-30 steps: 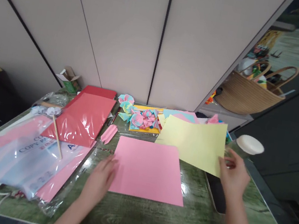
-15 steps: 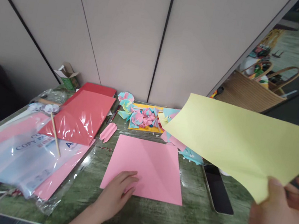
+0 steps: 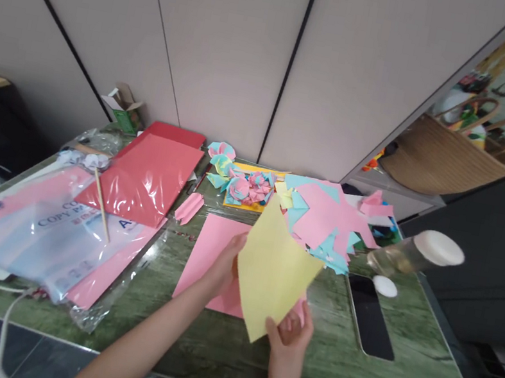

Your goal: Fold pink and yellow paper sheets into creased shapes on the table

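A sheet of yellow paper (image 3: 275,265) is held up at a tilt over the table, between both hands. My left hand (image 3: 228,262) grips its left edge, the fingers partly hidden behind the sheet. At the lower right edge, my right hand (image 3: 291,336) pinches the paper between thumb and fingers. Beneath it a pink paper sheet (image 3: 211,240) lies flat, largely covered by the yellow one. Just behind are folded paper flowers (image 3: 247,188) in pink and blue, and a small folded pink piece (image 3: 189,208) lies to the left.
Clear plastic packs of copy paper (image 3: 45,224) and red paper (image 3: 151,178) cover the left side, with a wooden stick (image 3: 102,205) on top. Pink and blue paper scraps (image 3: 321,214) lie back right. Nearby are a phone (image 3: 369,317), a white lid (image 3: 384,286) and a clear jar (image 3: 397,257).
The yellow sheet has come from the right to above the pink sheet, carried by my right hand. My left hand has left the pink sheet and taken hold of the yellow one.
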Available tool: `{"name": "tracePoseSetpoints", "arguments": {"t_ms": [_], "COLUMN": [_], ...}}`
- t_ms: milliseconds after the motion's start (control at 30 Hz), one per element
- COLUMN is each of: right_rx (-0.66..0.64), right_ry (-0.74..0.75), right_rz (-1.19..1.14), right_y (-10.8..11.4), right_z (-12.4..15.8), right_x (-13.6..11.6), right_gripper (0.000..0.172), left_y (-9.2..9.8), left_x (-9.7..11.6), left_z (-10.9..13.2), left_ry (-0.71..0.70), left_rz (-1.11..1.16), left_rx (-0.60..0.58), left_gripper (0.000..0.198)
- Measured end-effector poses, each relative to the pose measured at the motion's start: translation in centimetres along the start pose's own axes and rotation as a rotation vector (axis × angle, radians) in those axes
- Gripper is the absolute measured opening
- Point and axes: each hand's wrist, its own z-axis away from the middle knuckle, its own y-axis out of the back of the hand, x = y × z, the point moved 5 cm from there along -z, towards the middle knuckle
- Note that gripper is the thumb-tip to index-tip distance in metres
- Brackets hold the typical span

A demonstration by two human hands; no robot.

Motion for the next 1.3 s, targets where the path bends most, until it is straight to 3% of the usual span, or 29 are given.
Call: {"name": "tracePoseSetpoints", "arguments": {"t_ms": [167,267,300,367,467,533,600,700,767,833,867,933,1033,1100,1300], "right_rx": [-0.268,-0.219,-0.149,-0.148,-0.332,-0.488,-0.527,-0.646,-0.741,-0.816,-0.849,-0.906,-0.936,-0.898,-0.861], "right_ry": [-0.088,0.015,0.066,0.165,0.381,0.533,0.678,0.787,0.788,0.764,0.757,0.753,0.780,0.804,0.790], "right_rz": [-0.064,-0.022,0.046,0.265,0.625,0.820,0.964,1.175,1.250,1.284,1.288,1.286,1.255,1.227,1.293], "right_y": [-0.8,0.8,1.9,3.5,4.9,5.1,5.0,3.6,2.5,1.3,0.7,-0.7,-3.4,-5.6,-12.2], "right_z": [1.2,-0.5,-1.4,-3.4,-5.8,-6.5,-6.8,-6.5,-6.3,-6.2,-6.2,-6.4,-7.0,-7.7,-10.4], "right_x": [0.9,0.0,-0.4,-1.3,-3.1,-4.5,-6.3,-8.2,-9.1,-9.7,-9.9,-10.1,-10.2,-10.0,-7.4], "right_gripper": [0.072,0.079,0.080,0.069,0.031,0.024,0.025,0.025,0.024,0.022,0.021,0.020,0.017,0.014,0.016], "left_y": [2.9,4.0,4.2,4.5,4.5,4.5,4.5,5.3,6.1,6.5,6.4,5.3,5.1,5.4,5.6], "left_x": [0.2,1.0,1.3,2.0,2.5,2.5,2.4,2.9,3.7,4.4,4.6,4.2,2.5,1.7,1.4], "left_z": [-1.2,-1.7,-1.9,-2.2,-2.8,-3.3,-3.8,-4.1,-3.5,-2.5,-1.9,-0.7,0.3,0.2,-0.2], "left_ry": [0.013,0.084,0.109,0.146,0.158,0.139,0.083,-0.074,-0.195,-0.300,-0.344,-0.494,-0.596,-0.615,-0.620], "left_rz": [-0.048,-0.089,-0.104,-0.136,-0.193,-0.241,-0.296,-0.400,-0.472,-0.591,-0.692,-1.236,-1.740,-1.843,-1.829], "left_rx": [0.042,-0.017,-0.050,-0.115,-0.183,-0.196,-0.173,-0.044,0.059,0.083,0.040,-0.182,-0.355,-0.372,-0.374], "left_gripper": [0.048,0.045,0.044,0.044,0.045,0.045,0.047,0.053,0.055,0.051,0.044,0.037,0.045,0.051,0.057]}}
